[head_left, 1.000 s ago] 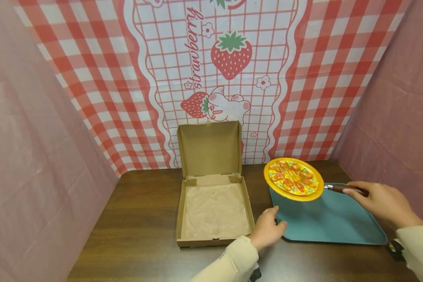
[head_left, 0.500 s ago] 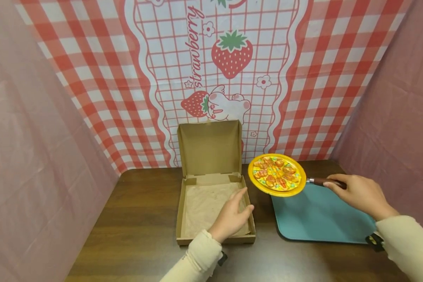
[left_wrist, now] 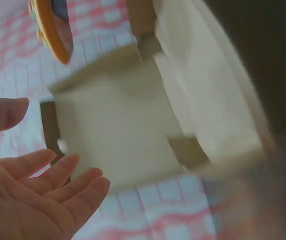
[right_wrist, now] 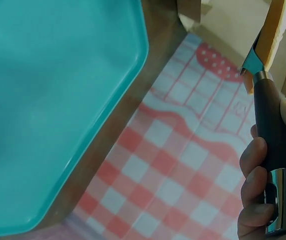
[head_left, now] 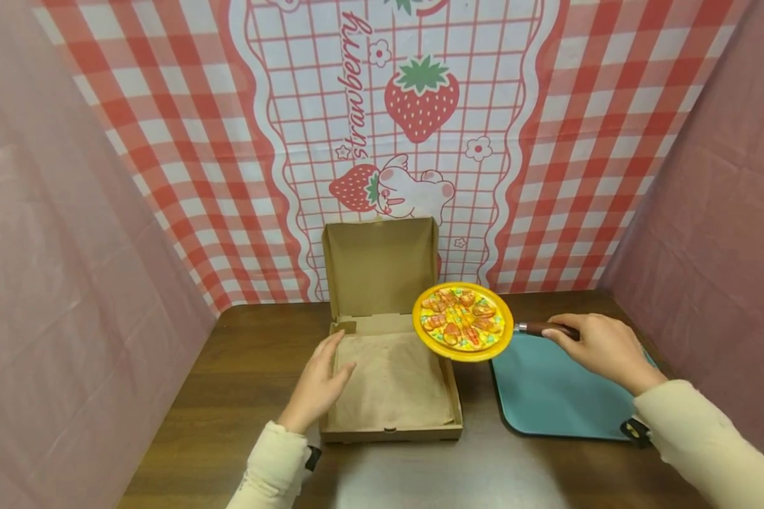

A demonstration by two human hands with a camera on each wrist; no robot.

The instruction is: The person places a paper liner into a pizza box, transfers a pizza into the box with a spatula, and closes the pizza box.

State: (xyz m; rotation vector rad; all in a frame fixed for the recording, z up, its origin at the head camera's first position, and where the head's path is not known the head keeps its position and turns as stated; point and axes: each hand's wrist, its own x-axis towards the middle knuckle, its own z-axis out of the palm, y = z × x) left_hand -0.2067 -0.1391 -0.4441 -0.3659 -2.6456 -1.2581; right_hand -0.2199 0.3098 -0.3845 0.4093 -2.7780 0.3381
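My right hand (head_left: 608, 352) grips the dark brown handle of a cake server (right_wrist: 273, 120), with the fingers wrapped round it in the right wrist view. A round toy-like pizza (head_left: 463, 322) with a yellow rim rides on the server's blade, which it mostly hides. The pizza hangs over the right rear corner of an open cardboard pizza box (head_left: 391, 436). Brown paper (head_left: 395, 385) lines the box, and its lid (head_left: 382, 272) stands up at the back. With fingers extended, my left hand (head_left: 315, 389) is at the box's left side, holding nothing; whether it touches the box I cannot tell.
A teal tray (head_left: 560, 396) lies on the wooden table (head_left: 242, 367) to the right of the box, under my right hand. A red-and-white strawberry cloth (head_left: 420, 141) hangs behind the box. Pink curtains (head_left: 70, 283) flank both sides.
My right hand has carried the pizza on the server leftward, from above the tray to the box's right rear corner. My left hand has moved left across the box to its left side.
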